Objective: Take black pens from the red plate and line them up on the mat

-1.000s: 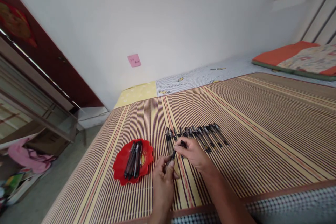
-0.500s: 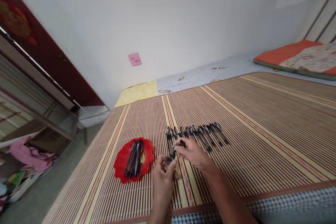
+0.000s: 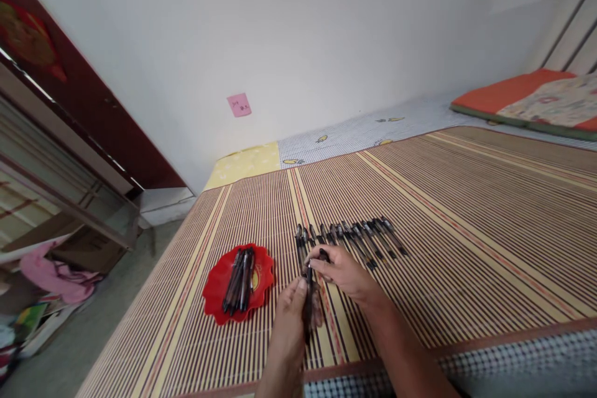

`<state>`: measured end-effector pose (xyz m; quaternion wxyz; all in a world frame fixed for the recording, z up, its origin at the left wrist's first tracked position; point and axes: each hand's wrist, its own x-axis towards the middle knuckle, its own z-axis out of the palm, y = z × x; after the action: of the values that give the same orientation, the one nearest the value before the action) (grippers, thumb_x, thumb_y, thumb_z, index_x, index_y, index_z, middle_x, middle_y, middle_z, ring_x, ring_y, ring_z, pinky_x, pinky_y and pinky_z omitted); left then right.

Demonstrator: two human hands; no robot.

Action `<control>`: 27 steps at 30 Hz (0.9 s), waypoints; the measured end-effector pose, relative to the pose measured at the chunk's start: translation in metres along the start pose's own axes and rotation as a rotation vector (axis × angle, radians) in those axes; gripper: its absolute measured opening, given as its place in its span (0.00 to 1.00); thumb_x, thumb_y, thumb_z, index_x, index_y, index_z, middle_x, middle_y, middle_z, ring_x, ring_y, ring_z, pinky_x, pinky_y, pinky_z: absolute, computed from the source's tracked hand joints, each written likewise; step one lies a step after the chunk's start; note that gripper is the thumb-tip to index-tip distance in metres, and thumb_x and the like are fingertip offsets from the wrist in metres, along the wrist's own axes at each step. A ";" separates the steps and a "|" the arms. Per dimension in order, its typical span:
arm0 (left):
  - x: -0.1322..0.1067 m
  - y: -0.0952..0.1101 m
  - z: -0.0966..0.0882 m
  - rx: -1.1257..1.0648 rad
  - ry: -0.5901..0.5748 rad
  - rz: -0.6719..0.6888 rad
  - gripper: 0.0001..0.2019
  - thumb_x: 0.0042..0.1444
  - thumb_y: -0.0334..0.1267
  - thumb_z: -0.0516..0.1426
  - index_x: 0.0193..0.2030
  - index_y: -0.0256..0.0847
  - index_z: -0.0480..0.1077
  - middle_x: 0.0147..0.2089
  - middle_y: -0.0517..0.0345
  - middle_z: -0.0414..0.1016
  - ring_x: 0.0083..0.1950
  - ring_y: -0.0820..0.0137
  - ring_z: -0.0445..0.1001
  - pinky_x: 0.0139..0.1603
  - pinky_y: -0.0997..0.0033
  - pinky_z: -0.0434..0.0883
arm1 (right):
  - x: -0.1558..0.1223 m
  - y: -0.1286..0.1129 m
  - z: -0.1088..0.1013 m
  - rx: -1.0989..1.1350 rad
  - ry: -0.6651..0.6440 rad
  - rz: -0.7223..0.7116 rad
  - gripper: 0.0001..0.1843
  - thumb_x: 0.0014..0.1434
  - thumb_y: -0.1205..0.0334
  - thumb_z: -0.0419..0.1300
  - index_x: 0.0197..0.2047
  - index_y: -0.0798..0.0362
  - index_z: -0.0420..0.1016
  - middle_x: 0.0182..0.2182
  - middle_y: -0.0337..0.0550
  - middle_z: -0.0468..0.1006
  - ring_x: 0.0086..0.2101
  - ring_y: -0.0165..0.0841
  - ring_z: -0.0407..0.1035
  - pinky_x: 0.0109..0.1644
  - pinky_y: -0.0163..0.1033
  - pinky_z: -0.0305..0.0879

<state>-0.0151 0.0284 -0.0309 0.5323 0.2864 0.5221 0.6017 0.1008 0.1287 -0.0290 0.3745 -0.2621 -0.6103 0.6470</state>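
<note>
My left hand (image 3: 291, 317) is closed round a dark pen (image 3: 308, 298) that stands nearly upright above the striped bamboo mat (image 3: 466, 224). My right hand (image 3: 342, 270) pinches a small black pen cap (image 3: 324, 255) just beyond the pen's upper end. A row of several dark pens (image 3: 354, 237) lies on the mat right behind my right hand. To the left, a red scalloped plate (image 3: 217, 295) holds several more pens (image 3: 239, 286).
The mat covers a bed that meets a white wall with a pink sticky note (image 3: 239, 105). An orange-edged cushion (image 3: 536, 102) lies at the far right. Off the left side are a dark cabinet (image 3: 69, 106) and floor clutter (image 3: 41, 273).
My left hand has turned the pen from a slant to nearly upright, and it now sticks out below my fingers. My right hand has barely moved.
</note>
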 end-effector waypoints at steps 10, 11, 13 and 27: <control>-0.001 0.001 0.002 0.029 -0.018 0.047 0.22 0.47 0.53 0.68 0.31 0.39 0.65 0.18 0.68 0.66 0.17 0.79 0.62 0.18 0.80 0.59 | -0.004 -0.005 -0.001 0.054 0.022 -0.006 0.16 0.55 0.49 0.65 0.36 0.54 0.76 0.18 0.29 0.61 0.20 0.24 0.52 0.24 0.33 0.48; -0.002 0.002 0.003 -0.009 -0.046 -0.004 0.22 0.47 0.55 0.67 0.30 0.39 0.66 0.19 0.67 0.67 0.17 0.79 0.62 0.18 0.79 0.60 | -0.004 -0.005 -0.001 0.065 0.022 -0.009 0.16 0.55 0.49 0.65 0.36 0.54 0.76 0.19 0.30 0.62 0.20 0.24 0.53 0.24 0.33 0.48; -0.003 0.004 0.005 -0.095 -0.075 -0.099 0.24 0.46 0.58 0.67 0.31 0.37 0.67 0.20 0.65 0.68 0.17 0.79 0.62 0.18 0.79 0.61 | -0.005 -0.005 -0.002 0.112 0.012 -0.006 0.16 0.55 0.48 0.66 0.36 0.53 0.77 0.19 0.30 0.62 0.20 0.24 0.53 0.24 0.33 0.47; -0.002 -0.006 0.001 -0.017 -0.119 -0.130 0.24 0.48 0.58 0.65 0.33 0.39 0.66 0.18 0.68 0.66 0.14 0.81 0.59 0.14 0.80 0.52 | 0.000 0.007 -0.001 0.270 0.046 0.010 0.17 0.54 0.49 0.67 0.37 0.53 0.71 0.25 0.35 0.75 0.19 0.23 0.58 0.23 0.32 0.50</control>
<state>-0.0116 0.0265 -0.0361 0.6027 0.2828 0.5019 0.5522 0.1006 0.1297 -0.0362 0.4169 -0.2271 -0.5075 0.7191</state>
